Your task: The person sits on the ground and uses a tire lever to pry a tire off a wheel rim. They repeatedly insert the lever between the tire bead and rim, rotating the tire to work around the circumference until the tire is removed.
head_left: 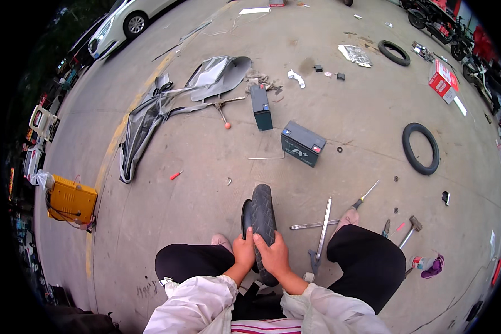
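Observation:
Between my knees stands a small wheel, its black treaded tyre (264, 210) upright beside a dark round rim (246, 216). The tyre looks partly off the rim, leaning to the rim's right. My left hand (242, 251) is closed round the left side, its thumb against the gap between rim and tyre. My right hand (273, 255) grips the tyre from the right, its thumb pressed on the tread side. The fingers under both hands are partly hidden. Right of the wheel, a long metal tyre lever (324, 225) crosses another bar (305, 226) on the ground.
A screwdriver (367, 192), a hammer (412, 228) and pliers (386, 227) lie to the right. Ahead are two batteries (261, 108), grey covers (145, 125) and loose tyres (421, 148). A yellow box with cables (72, 199) stands left; a bottle (422, 263) lies by my right knee.

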### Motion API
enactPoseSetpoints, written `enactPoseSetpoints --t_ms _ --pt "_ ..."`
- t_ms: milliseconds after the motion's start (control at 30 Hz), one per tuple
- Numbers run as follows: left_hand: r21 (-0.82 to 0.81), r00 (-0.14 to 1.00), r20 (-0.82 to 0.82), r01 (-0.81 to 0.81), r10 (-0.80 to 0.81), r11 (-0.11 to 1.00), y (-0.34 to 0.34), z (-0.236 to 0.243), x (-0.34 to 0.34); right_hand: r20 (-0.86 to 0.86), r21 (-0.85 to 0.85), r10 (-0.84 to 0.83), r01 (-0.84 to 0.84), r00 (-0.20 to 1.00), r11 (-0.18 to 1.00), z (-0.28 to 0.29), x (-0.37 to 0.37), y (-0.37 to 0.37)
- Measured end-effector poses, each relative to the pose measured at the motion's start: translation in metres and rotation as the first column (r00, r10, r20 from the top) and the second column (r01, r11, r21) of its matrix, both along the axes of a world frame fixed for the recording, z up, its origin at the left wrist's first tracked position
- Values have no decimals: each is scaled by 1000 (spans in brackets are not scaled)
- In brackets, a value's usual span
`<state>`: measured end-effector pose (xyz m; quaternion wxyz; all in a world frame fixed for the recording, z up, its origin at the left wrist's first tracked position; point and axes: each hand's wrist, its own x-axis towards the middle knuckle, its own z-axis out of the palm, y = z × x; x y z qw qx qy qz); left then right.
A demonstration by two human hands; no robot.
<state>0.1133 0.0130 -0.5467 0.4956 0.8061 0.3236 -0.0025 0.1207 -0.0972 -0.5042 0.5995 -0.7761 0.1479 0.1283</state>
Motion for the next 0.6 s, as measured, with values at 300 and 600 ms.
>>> enactPoseSetpoints --t_ms 300,600 --pt "-42 968 45 248 -246 968 -9 12 8 32 150 -173 166 984 975 -10 2 -16" --pt "-13 913 97 400 -397 916 -21 50 -35 -49 390 -128 137 991 910 -36 -5 -20"
